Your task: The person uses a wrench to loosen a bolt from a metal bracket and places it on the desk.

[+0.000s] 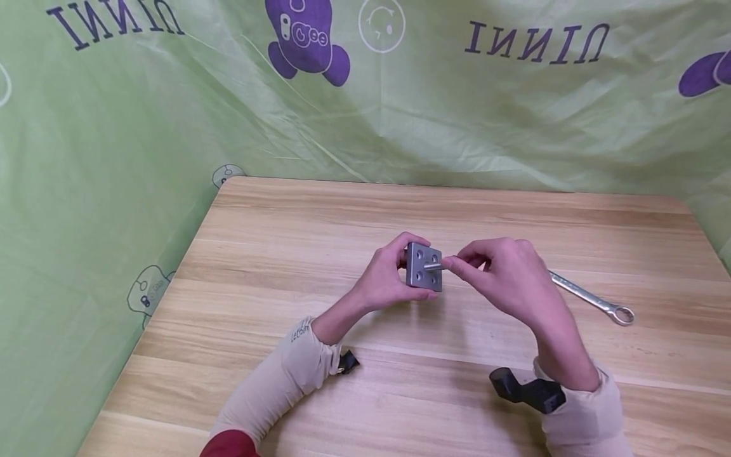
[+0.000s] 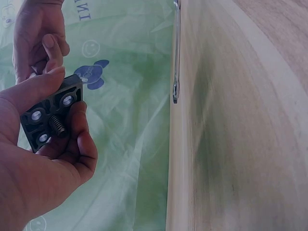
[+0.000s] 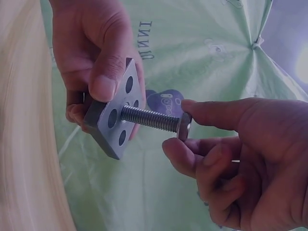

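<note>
A red sleeve (image 1: 230,445) is showing nearest the head camera; above the wooden table (image 1: 285,254) the left hand (image 1: 385,273) is clamping a square metal plate (image 1: 427,279) by its edges, and a wrench (image 1: 588,296) is lying to the right.

In the left wrist view, a bolt (image 2: 57,125) is poking its threaded end through the plate.

In the right wrist view, the right hand (image 3: 260,154) is pinching the bolt's head between thumb and finger. Probably it is turning the bolt, in or out I cannot tell; the next move seems to be calling for a steady plate and a twist.
</note>
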The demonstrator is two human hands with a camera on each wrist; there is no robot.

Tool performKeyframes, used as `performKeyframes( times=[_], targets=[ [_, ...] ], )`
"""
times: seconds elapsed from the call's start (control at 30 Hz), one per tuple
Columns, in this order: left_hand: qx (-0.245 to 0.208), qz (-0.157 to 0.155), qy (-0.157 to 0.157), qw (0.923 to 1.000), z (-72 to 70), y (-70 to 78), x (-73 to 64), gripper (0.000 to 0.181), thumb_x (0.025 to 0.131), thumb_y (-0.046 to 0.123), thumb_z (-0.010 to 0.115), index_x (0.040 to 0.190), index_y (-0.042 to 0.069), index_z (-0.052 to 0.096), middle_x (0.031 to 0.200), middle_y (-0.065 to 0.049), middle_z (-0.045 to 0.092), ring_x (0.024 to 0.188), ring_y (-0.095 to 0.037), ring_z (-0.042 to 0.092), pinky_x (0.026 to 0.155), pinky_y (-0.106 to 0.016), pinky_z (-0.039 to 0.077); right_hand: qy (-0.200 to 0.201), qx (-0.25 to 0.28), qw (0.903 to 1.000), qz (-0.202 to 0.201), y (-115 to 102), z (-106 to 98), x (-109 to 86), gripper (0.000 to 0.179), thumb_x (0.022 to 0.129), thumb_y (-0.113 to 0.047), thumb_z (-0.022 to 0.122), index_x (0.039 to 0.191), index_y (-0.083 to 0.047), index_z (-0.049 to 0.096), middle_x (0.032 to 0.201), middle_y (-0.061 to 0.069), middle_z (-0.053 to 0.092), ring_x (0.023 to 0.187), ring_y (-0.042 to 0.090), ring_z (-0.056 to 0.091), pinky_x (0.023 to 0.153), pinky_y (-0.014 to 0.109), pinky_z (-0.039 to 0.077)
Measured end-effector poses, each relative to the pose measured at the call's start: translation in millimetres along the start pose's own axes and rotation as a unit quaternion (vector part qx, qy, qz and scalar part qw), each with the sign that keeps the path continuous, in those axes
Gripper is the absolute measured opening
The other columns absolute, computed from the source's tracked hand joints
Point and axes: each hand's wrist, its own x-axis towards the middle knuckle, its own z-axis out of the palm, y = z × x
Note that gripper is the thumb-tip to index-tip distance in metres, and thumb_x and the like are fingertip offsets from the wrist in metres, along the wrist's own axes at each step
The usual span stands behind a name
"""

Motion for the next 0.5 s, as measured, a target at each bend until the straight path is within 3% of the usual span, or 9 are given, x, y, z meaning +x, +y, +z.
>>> performKeyframes(
  times=[0.3, 0.5],
  targets=[
    [0.003, -0.007, -0.004, 1.0, 0.0, -1.9, 0.7, 0.073, 0.064, 0.005, 0.087, 0.126, 0.006, 0.05, 0.108, -0.016, 0.069, 0.081, -0.011, 0.066, 0.079, -0.036, 0.054, 0.046, 0.013, 0.995, -0.087, 1.0, 1.0, -2.5, 0.019, 0.078, -0.017, 0.079, 0.096, -0.016, 0.077, 0.083, 0.0, 0.075, 0.049, 0.001, 0.046, 0.045, 0.02, 0.036],
    [0.0, -0.006, -0.004, 1.0, -0.2, -0.9, 0.3, 0.073, 0.063, 0.005, 0.087, 0.126, 0.007, 0.05, 0.109, -0.015, 0.069, 0.083, -0.013, 0.067, 0.081, -0.036, 0.054, 0.077, 0.047, 0.9852, -0.146, 2.9, 4.5, -3.1, 0.027, 0.07, 0.005, 0.077, 0.088, -0.015, 0.078, 0.087, 0.001, 0.074, 0.051, -0.002, 0.047, 0.047, 0.015, 0.039]
  ],
)
